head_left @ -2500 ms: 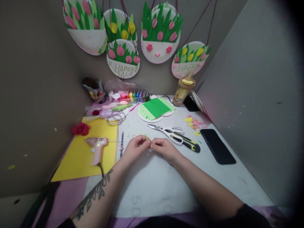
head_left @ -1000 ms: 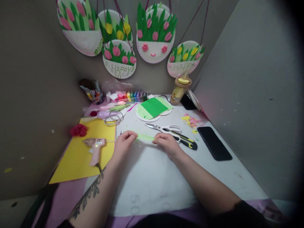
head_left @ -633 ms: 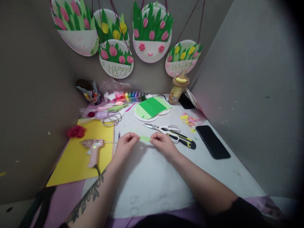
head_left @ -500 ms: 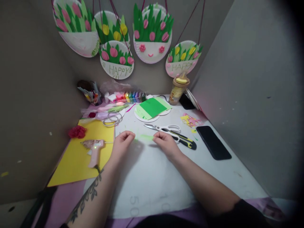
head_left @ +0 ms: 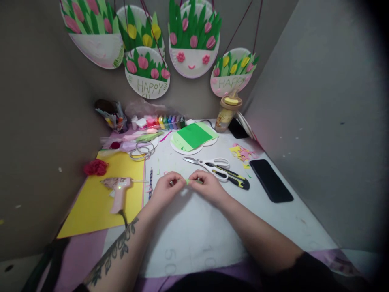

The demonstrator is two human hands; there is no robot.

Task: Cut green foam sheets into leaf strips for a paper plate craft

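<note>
A light green paper strip (head_left: 187,182) is held between the fingertips of both hands, just above the near-middle part of the white surface (head_left: 194,235). Only a short piece of it shows in the gap between the two sets of fingers, with another sliver of green showing at the right thumb; the rest is hidden, so its full outline cannot be told. The part in sight is narrow, plain and bright, a yellowish green, slightly blurred, and it lies roughly level from one hand to the other. Whether it is folded, curled or flat there cannot be made out.

The left hand (head_left: 167,188) pinches one side of it between thumb and curled fingers; the right hand (head_left: 209,187) grips the other side the same way. The fingertips of the two hands are very near each other.

Just beyond the right hand lie scissors (head_left: 223,161) with white handles, blades pointing left, partly over a black-and-yellow utility knife (head_left: 240,182). Farther back, a sheet of darker green paper (head_left: 195,136) rests on paper of a similar pale green. Near the left hand is a dark patterned pencil (head_left: 150,181), beside yellow paper (head_left: 88,211) bearing a pink glue gun (head_left: 119,198).
</note>
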